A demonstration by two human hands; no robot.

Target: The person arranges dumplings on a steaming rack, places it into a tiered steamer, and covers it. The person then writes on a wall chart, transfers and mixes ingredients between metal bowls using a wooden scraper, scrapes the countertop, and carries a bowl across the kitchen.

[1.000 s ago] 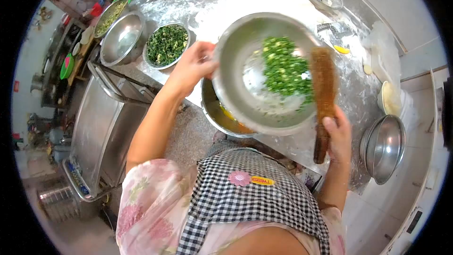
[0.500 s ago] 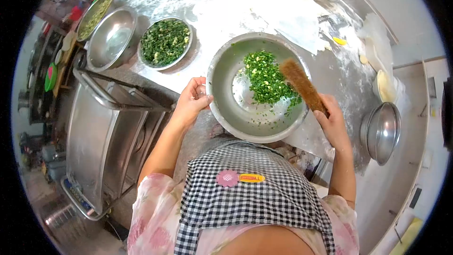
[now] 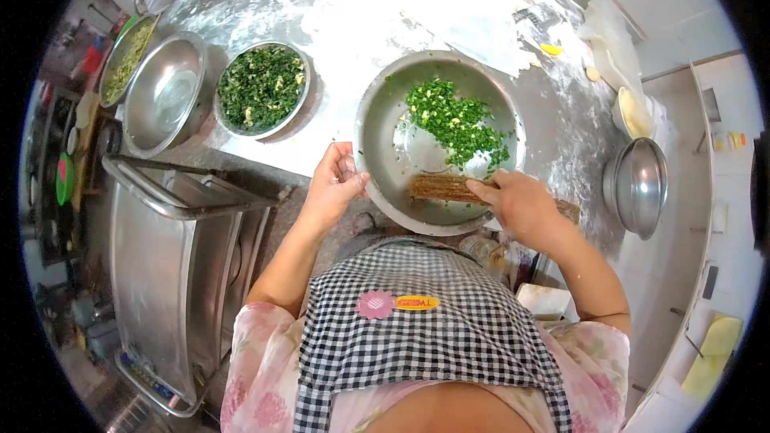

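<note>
Brush point(image 3: 439, 187), partly hidden under my clamped right hand point(image 3: 523, 204), seems bristly; my left hand point(image 3: 331, 184) pinches the round metal bowl point(image 3: 383, 140).

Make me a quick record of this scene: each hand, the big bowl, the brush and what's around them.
Left hand: thumb and fingers on the big bowl's left rim
Right hand: holding the brush
Brush: bristles over the near side of the big bowl; contact with it unclear
Big bowl: metal, with chopped greens inside
To the left: smaller bowl of darker greens
To the right: another metal bowl
Table: metal, dusted white
Clothing: checked apron
</note>
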